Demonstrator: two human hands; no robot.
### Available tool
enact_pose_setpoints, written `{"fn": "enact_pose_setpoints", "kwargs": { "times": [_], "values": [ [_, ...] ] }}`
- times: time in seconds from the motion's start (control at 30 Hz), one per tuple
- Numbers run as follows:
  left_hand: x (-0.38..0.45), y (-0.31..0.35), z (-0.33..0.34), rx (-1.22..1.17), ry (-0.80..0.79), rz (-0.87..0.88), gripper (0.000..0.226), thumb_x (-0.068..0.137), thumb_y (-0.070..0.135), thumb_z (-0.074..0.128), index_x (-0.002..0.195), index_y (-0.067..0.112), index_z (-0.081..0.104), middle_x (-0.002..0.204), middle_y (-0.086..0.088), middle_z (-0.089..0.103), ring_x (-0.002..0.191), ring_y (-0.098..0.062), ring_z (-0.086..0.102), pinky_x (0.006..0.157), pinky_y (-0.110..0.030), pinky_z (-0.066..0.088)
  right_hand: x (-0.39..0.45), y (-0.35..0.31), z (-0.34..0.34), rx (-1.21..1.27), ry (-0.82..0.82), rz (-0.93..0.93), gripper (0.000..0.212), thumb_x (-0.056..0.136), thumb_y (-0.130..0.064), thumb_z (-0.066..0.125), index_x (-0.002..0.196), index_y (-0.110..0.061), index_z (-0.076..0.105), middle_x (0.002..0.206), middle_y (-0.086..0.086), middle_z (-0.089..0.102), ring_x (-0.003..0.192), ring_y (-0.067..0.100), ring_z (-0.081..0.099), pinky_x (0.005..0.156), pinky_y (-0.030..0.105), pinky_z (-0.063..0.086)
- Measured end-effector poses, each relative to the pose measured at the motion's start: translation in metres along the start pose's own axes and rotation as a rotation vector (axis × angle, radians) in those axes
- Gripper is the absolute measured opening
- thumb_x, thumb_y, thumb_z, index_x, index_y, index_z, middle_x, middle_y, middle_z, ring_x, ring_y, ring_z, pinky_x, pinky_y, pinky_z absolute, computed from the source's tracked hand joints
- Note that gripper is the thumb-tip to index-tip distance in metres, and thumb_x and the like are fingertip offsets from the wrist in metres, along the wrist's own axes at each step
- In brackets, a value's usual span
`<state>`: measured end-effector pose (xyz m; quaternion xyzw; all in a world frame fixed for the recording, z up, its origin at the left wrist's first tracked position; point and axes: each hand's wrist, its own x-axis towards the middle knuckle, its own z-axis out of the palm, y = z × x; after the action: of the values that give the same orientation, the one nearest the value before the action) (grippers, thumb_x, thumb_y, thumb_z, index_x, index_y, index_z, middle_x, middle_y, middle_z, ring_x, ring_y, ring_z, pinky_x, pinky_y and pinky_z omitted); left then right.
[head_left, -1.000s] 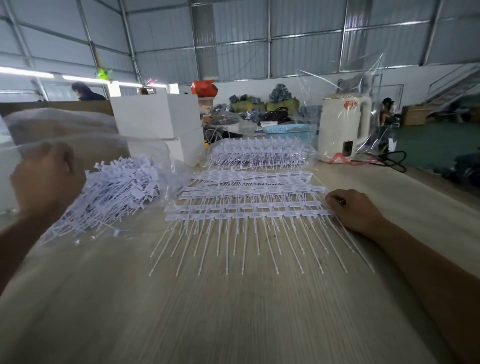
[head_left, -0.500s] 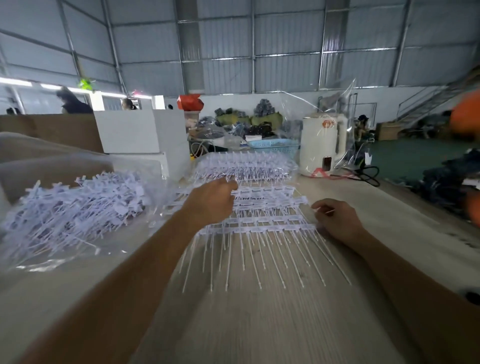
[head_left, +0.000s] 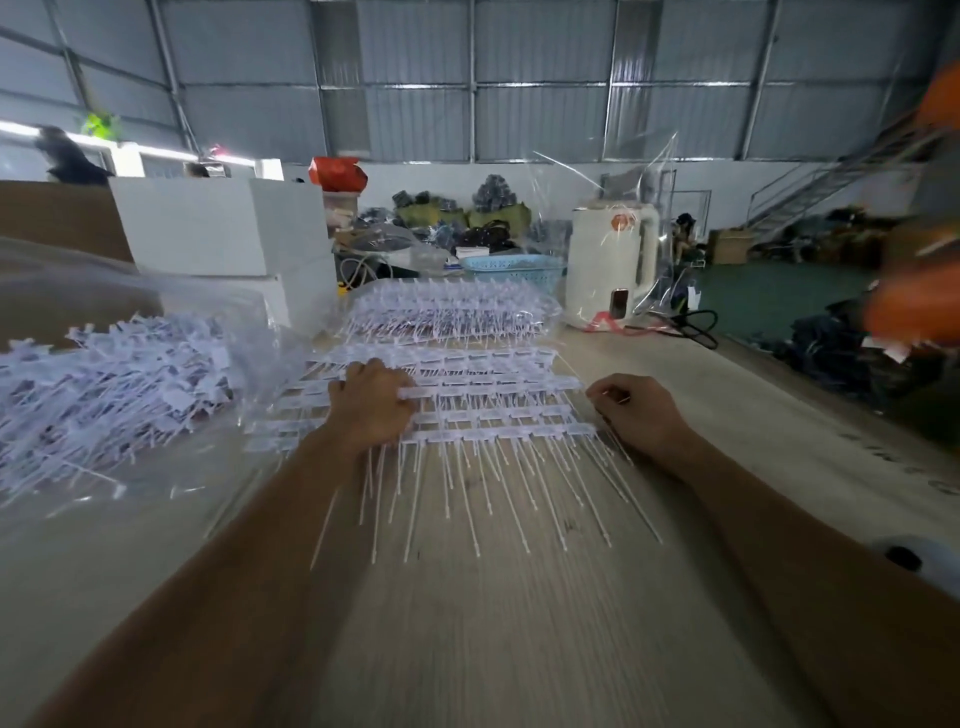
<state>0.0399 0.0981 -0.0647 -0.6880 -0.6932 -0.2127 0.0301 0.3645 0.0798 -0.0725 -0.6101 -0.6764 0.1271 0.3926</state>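
Left hand (head_left: 371, 408) lies knuckles-up on the white tie strips (head_left: 493, 410), fingers curled round one row. Right hand (head_left: 636, 410), loosely curled, pinches their right edge on the worktop (head_left: 519, 623).

Tie strips (head_left: 493, 410) look like smooth matt white plastic. The desk (head_left: 519, 649) is pale wood grain, matt too. The bag (head_left: 260, 332) is clear, crinkly, glossy film; the kettle (head_left: 608, 260) is shiny white plastic; the wall (head_left: 540, 78) is ribbed sheet metal.
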Motion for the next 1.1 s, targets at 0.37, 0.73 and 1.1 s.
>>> {"fn": "enact_pose_setpoints", "kwargs": {
  "times": [0.37,0.73,1.1],
  "values": [
    [-0.011,0.031,-0.076,-0.314,0.169,0.161,0.013,0.091,0.03,0.068,0.104,0.028,0.07,0.097,0.002,0.071,0.093,-0.025,0.066,0.095,-0.041,0.05,-0.003,0.002,-0.004,0.315,0.124,0.113,0.019,0.099,-0.018,0.059,0.102,-0.007,0.074,0.085,0.011,0.073,0.076,0.023,0.067,0.077,0.037,0.053],
    [-0.032,0.092,-0.136,-0.395,0.346,0.463,0.022,0.093,0.028,0.068,0.114,0.022,0.07,0.104,0.004,0.071,0.08,-0.009,0.061,0.087,-0.038,0.053,-0.002,-0.038,-0.045,1.178,0.202,0.235,0.045,0.103,-0.051,0.046,0.104,-0.012,0.068,0.072,-0.001,0.068,0.061,0.012,0.063,0.064,0.026,0.055],
    [-0.047,0.081,-0.198,-0.064,0.131,0.516,0.024,0.093,0.023,0.065,0.116,0.027,0.07,0.096,0.005,0.066,0.076,-0.01,0.059,0.065,-0.024,0.04,0.002,-0.054,-0.048,1.187,-0.031,0.204,0.03,0.101,-0.035,0.056,0.111,-0.008,0.066,0.084,0.003,0.07,0.065,0.012,0.062,0.065,0.025,0.054]
  ]
}}
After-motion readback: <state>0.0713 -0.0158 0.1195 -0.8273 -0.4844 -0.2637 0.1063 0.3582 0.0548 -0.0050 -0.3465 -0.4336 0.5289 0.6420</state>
